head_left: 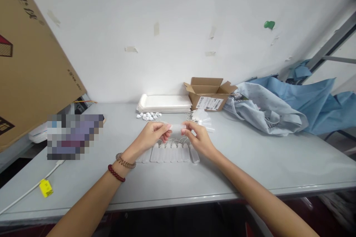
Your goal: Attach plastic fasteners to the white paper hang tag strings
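Above the table, both hands hold a small translucent plastic tube (177, 128) lying level between them. My left hand (152, 136) pinches its left end between thumb and fingers. At the other end, the fingers of my right hand (199, 139) are closed on it. Just below the hands, a row of similar translucent tubes (169, 154) with thin white string loops lies side by side on the table. Small white caps (149, 116) are heaped behind my left hand. More clear tubes with strings (202, 116) lie in a loose pile behind my right hand.
A stack of white padded envelopes (167, 103) and an open cardboard box (210, 98) stand against the wall. Bluish-grey cloth (264, 111) covers the right rear. To the left are a large carton (33, 55), a pixelated object (73, 137) and a white cable (30, 190) with a yellow tag.
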`<state>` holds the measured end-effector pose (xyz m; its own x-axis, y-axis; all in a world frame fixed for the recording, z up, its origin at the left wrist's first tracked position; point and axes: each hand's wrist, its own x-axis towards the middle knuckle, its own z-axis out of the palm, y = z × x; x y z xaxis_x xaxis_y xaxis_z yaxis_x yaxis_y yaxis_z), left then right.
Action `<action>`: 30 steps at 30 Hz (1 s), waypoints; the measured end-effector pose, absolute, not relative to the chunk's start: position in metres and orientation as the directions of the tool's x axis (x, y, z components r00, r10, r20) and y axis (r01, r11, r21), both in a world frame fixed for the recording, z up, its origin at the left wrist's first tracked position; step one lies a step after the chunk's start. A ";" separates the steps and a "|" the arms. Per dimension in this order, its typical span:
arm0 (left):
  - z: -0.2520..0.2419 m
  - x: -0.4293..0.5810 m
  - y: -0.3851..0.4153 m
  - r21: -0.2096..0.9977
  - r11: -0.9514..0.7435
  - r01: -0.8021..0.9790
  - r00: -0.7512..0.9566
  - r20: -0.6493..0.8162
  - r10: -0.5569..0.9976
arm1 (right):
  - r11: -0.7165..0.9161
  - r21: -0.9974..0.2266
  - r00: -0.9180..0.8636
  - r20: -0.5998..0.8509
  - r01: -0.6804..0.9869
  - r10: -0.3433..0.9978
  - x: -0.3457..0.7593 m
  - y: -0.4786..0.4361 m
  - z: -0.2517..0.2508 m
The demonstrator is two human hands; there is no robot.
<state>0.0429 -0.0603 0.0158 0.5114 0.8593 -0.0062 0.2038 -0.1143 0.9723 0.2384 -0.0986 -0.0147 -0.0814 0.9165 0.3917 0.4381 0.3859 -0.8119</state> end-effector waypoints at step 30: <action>0.012 0.050 -0.070 0.778 -0.448 0.440 0.504 0.200 0.840 | 0.263 -0.917 0.016 0.281 0.301 0.960 0.238 -0.098 -0.015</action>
